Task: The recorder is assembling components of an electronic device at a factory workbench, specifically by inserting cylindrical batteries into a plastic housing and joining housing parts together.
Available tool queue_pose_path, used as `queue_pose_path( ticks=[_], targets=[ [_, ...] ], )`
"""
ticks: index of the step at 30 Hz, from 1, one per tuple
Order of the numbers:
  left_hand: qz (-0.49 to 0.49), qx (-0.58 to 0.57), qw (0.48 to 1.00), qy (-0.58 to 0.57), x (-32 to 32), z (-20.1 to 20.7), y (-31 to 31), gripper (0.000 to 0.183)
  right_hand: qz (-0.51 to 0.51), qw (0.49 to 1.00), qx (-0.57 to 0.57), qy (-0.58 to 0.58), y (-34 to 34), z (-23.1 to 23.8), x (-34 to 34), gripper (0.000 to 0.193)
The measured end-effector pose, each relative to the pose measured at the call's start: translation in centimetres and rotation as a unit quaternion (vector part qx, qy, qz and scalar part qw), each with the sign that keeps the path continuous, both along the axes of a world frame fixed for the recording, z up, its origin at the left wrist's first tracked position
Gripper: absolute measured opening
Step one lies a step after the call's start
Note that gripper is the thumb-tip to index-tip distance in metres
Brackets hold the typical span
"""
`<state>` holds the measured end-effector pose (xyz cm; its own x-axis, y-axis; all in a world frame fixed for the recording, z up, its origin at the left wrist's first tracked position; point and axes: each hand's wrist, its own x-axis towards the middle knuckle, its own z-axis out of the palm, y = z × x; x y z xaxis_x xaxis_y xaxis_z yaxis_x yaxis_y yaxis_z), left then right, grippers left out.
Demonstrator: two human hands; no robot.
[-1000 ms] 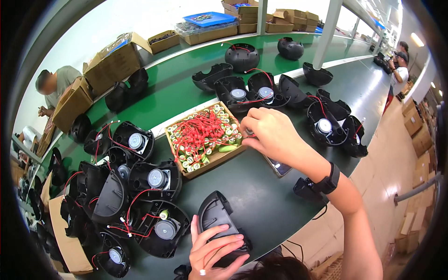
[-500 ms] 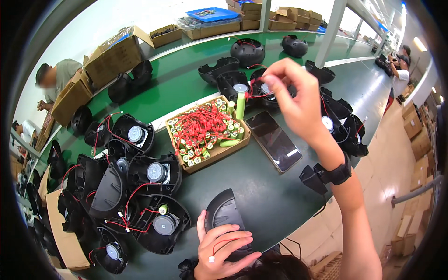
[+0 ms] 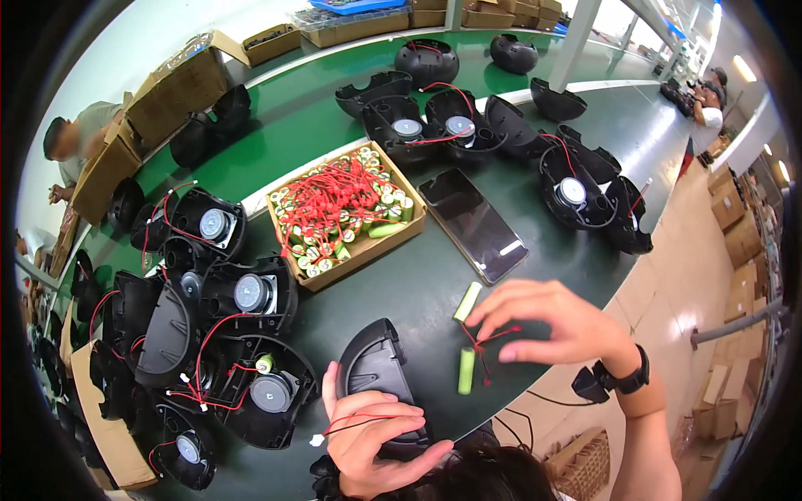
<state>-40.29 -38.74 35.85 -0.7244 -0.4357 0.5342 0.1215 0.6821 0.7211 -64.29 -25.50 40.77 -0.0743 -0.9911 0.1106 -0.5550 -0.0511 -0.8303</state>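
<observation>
My left hand [image 3: 376,442] grips a black plastic shell half [image 3: 376,363] at the table's near edge. A thin red and black wire with a white connector [image 3: 317,440] lies across its fingers. My right hand [image 3: 547,321] is just above the table with fingers and thumb apart, a black strap and small black device on its wrist. Beside its fingertips lie two green battery cells, an upper one [image 3: 468,301] and a lower one [image 3: 466,371], with red leads [image 3: 478,342] between them. Whether the fingertips touch the upper cell is unclear.
A cardboard box [image 3: 355,265] full of green cells and red leads stands mid-table, a dark phone [image 3: 474,224] beside it. Black shells with round speakers [image 3: 252,294] crowd the left; more [image 3: 572,192] stand at the back and right. Other people are far off.
My right hand has come down and nearer from above the box, bringing the green cells onto the table and letting go. My left hand still holds the shell half.
</observation>
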Motion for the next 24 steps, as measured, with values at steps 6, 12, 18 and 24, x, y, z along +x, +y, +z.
queue_pose_path(
  ticks=[6,12,18,24],
  targets=[
    [0.024,-0.017,1.000,0.009,-0.5,-0.5,0.5,0.034,-0.123,0.967,-0.024,0.221,1.4,-3.1,0.5,0.021],
    [0.026,-0.045,0.999,-0.001,-1.0,0.0,0.9,0.030,-0.023,0.932,-0.115,0.342,-2.0,-4.8,-0.9,0.018],
    [0.063,-0.015,0.996,0.063,-0.7,-0.9,0.5,0.020,-0.232,0.913,-0.254,0.220,-2.5,-2.4,-1.8,0.023],
    [0.165,0.173,0.963,0.123,-0.1,-0.7,1.3,0.020,-0.226,0.952,-0.204,0.037,-2.3,-1.6,1.6,0.013]
  ],
)
